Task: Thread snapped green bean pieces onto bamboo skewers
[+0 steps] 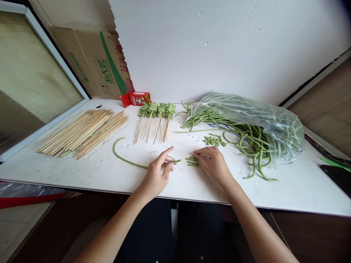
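Note:
My left hand [159,170] is closed round one end of a long green bean [128,162], which curves away to the left over the white table [95,171]. The bean's tip pokes out past my fingers. My right hand [214,162] has its thumb and fingers pressed together beside several short cut bean pieces [192,161] lying in a row; what is between those fingertips is too small to make out. Just behind my right hand is a small heap of tiny bean bits [214,140].
Bundles of bean pieces on skewers [157,109] lie at the back, beside a red box [139,98]. Loose wooden skewers [79,131] are piled at the left. A clear plastic bag [285,128] of long beans lies at the right. A cardboard box [90,62] stands behind.

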Available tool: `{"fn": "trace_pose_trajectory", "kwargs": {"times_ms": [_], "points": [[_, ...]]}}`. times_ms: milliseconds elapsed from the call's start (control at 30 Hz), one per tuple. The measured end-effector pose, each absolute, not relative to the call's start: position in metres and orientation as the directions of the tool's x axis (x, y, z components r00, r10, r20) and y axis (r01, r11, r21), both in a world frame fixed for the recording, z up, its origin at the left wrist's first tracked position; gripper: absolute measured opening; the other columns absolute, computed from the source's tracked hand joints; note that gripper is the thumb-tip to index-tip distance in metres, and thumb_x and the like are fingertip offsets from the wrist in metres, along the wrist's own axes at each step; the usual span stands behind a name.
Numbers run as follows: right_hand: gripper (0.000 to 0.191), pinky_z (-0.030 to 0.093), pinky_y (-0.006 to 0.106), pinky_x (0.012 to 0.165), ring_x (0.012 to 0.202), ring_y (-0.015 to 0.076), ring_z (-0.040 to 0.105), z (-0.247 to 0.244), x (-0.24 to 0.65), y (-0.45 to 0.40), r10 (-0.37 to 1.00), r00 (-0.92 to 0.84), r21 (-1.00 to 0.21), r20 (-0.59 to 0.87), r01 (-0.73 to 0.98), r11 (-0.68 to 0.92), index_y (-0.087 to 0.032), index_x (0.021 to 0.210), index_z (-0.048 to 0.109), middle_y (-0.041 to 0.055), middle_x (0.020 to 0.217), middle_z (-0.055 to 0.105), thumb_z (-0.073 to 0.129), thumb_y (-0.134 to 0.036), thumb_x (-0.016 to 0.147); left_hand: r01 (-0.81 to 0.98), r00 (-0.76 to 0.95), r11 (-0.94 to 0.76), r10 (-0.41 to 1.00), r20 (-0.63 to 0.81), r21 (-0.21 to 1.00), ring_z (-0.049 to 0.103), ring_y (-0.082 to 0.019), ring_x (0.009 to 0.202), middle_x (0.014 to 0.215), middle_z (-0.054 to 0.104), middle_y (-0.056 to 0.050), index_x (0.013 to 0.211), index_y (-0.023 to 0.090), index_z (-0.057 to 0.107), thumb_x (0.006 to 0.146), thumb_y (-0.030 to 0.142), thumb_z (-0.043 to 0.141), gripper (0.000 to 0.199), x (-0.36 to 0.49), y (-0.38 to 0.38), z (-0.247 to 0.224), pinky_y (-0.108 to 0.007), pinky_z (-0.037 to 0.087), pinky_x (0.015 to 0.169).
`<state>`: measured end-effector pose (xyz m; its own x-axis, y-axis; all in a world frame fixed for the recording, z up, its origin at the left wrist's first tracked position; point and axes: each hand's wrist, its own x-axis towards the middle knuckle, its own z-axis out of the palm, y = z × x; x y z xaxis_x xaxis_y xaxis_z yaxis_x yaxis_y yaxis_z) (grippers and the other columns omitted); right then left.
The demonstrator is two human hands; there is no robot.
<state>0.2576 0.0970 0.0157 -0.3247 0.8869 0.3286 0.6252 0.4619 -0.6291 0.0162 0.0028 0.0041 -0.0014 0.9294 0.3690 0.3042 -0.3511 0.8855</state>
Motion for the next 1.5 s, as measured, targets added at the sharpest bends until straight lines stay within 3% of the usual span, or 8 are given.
{"fn": "trace_pose_trajectory", "kwargs": {"times_ms": [233, 467, 633, 900, 1133, 1267, 1367, 1500], "points": [[0.02, 0.047, 0.057, 0.105, 0.116, 0.0334, 0.06, 0.037, 0.245, 0.078, 0.744, -0.474, -0.588, 0.47, 0.461, 0.665, -0.029, 0.115, 0.081, 0.0097, 0.11, 0.077, 0.075, -0.037, 0.098, 0.29, -0.04, -0.33, 0.934, 0.356, 0.898, 0.076, -0.015, 0.084, 0.104, 0.077, -0.006, 0.156, 0.023, 0.045, 0.1, 0.017, 0.066, 0.06, 0.019, 0.002, 0.002, -0.034, 0.063, 0.089], [0.013, 0.053, 0.045, 0.085, 0.1, 0.03, 0.058, 0.039, 0.228, 0.063, 0.65, -0.599, -0.614, 0.468, 0.309, 0.726, -0.027, 0.109, 0.081, 0.0086, 0.094, 0.077, 0.072, -0.028, 0.101, 0.372, -0.008, -0.39, 0.906, 0.423, 0.842, 0.076, -0.017, 0.094, 0.104, 0.076, -0.007, 0.15, 0.023, 0.05, 0.1, 0.018, 0.069, 0.054, 0.023, 0.0, 0.006, -0.034, 0.062, 0.09], [0.01, 0.052, 0.044, 0.086, 0.101, 0.0289, 0.058, 0.034, 0.228, 0.064, 0.675, -0.552, -0.647, 0.49, 0.288, 0.706, -0.026, 0.107, 0.08, 0.0083, 0.094, 0.076, 0.074, -0.029, 0.1, 0.55, 0.024, -0.406, 0.881, 0.473, 0.729, 0.073, -0.02, 0.091, 0.099, 0.077, -0.007, 0.105, 0.02, 0.075, 0.102, 0.022, 0.066, 0.009, 0.02, 0.0, 0.01, -0.032, 0.057, 0.081], [0.014, 0.05, 0.043, 0.085, 0.096, 0.0272, 0.058, 0.031, 0.221, 0.059, 0.702, -0.547, -0.723, 0.456, 0.231, 0.651, -0.024, 0.089, 0.076, 0.007, 0.087, 0.073, 0.069, -0.023, 0.101, 0.603, 0.122, -0.49, 0.837, 0.534, 0.629, 0.067, -0.016, 0.075, 0.084, 0.076, -0.003, 0.095, 0.02, 0.077, 0.103, 0.017, 0.06, 0.019, 0.022, -0.005, 0.013, -0.034, 0.046, 0.077], [0.026, 0.05, 0.044, 0.09, 0.092, 0.0253, 0.061, 0.036, 0.222, 0.057, 0.736, -0.555, -0.854, 0.388, 0.084, 0.513, -0.025, 0.082, 0.077, 0.0054, 0.083, 0.073, 0.072, -0.043, 0.101, 0.475, 0.166, -0.479, 0.872, 0.46, 0.738, 0.06, -0.015, 0.066, 0.075, 0.072, -0.002, 0.089, 0.02, 0.078, 0.103, 0.025, 0.064, 0.02, 0.015, -0.005, 0.018, -0.034, 0.046, 0.074], [0.021, 0.05, 0.043, 0.079, 0.091, 0.028, 0.063, 0.03, 0.243, 0.08, 0.832, -0.363, -0.793, 0.42, 0.298, 0.531, -0.028, 0.097, 0.085, 0.0076, 0.089, 0.078, 0.077, -0.047, 0.096, 0.463, 0.12, -0.438, 0.892, 0.435, 0.771, 0.055, -0.015, 0.066, 0.082, 0.072, -0.005, 0.1, 0.02, 0.079, 0.103, 0.03, 0.065, 0.018, 0.016, -0.004, 0.015, -0.032, 0.048, 0.068], [0.024, 0.05, 0.048, 0.087, 0.094, 0.0307, 0.061, 0.022, 0.26, 0.097, 0.835, -0.313, -0.641, 0.453, 0.537, 0.548, -0.026, 0.106, 0.085, 0.0094, 0.092, 0.078, 0.066, -0.04, 0.102, 0.463, 0.102, -0.409, 0.906, 0.411, 0.786, 0.055, -0.015, 0.069, 0.088, 0.072, -0.006, 0.103, 0.02, 0.079, 0.104, 0.03, 0.064, 0.018, 0.018, -0.004, 0.013, -0.031, 0.048, 0.068], [0.023, 0.051, 0.05, 0.089, 0.099, 0.0333, 0.062, 0.01, 0.269, 0.108, 0.85, -0.263, -0.596, 0.456, 0.62, 0.511, -0.024, 0.104, 0.084, 0.0102, 0.095, 0.079, 0.066, -0.037, 0.1, 0.461, 0.084, -0.388, 0.915, 0.396, 0.798, 0.055, -0.015, 0.069, 0.088, 0.072, -0.006, 0.104, 0.02, 0.079, 0.104, 0.031, 0.064, 0.018, 0.019, -0.004, 0.012, -0.03, 0.049, 0.068]]}}
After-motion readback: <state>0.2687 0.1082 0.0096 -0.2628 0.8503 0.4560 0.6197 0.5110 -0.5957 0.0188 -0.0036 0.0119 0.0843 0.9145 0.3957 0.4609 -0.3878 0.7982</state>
